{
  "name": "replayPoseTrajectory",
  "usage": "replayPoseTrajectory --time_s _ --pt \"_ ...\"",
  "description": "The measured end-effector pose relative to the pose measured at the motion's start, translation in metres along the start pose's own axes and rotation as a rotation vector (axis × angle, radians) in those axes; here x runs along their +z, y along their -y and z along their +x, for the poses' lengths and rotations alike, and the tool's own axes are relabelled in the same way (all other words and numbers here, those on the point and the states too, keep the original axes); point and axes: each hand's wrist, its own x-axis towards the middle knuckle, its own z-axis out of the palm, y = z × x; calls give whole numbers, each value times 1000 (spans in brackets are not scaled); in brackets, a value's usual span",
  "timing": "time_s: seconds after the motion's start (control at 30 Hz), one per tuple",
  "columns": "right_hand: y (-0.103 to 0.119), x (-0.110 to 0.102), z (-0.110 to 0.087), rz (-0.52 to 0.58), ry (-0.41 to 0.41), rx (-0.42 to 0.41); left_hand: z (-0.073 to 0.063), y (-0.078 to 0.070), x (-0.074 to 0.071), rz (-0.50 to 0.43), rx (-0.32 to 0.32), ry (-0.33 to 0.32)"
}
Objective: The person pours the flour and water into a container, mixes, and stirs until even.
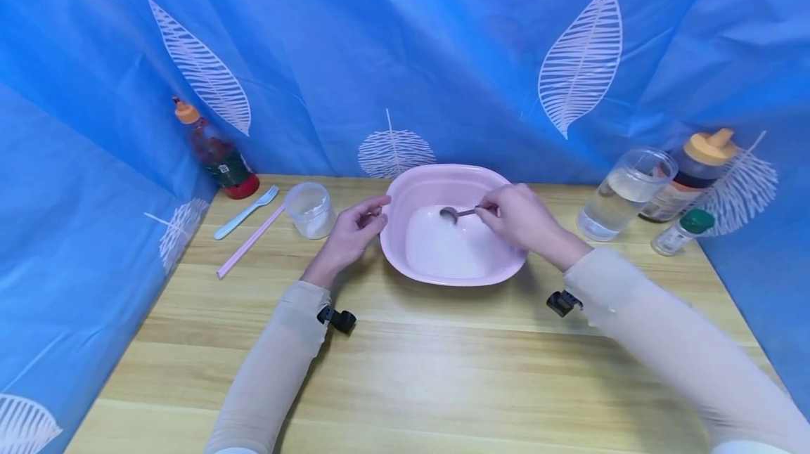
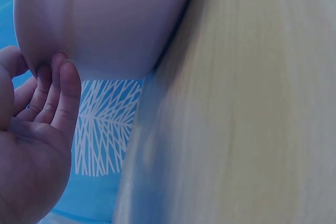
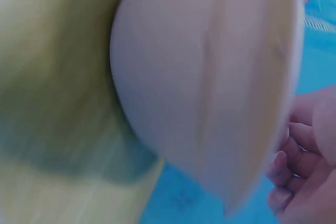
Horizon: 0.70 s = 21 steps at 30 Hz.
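A pink plastic basin stands on the wooden table, with whitish contents across its bottom. At its left rim is my left hand; in the left wrist view the thumb and fingers pinch the basin's edge. Over the basin's right side, my right hand holds a small dark metal spoon by its handle. The spoon's bowl is down inside the basin, low over the white contents. From the right wrist, the basin's outer wall hides the spoon, and curled fingers show beyond the rim.
Left of the basin are a clear tub holding white stuff, a pink straw, a light blue fork and a red sauce bottle. At right stand a cup of clear liquid, a dark sauce bottle and a green-capped shaker.
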Motion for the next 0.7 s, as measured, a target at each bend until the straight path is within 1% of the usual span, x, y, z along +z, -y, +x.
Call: replayPoseTrajectory --time_s 0.13,0.23,0.37,0.47,0.53,0.6,0.7 --pt "11 12 2 71 71 -72 0 0 1 -14 2 4" --pt "15 12 -2 91 136 -135 1 1 1 -21 6 4" --pt "13 0 -13 80 217 -203 1 1 1 -16 3 3" --pt "9 -16 -22 61 274 -220 1 1 1 -12 -2 0" --pt "7 -25 -26 47 296 -220 1 1 0 -10 -3 -2" --pt "5 -29 -27 39 297 -216 1 1 0 -7 -2 -2" --pt "3 -23 -25 49 261 -217 0 0 0 -3 -1 2"
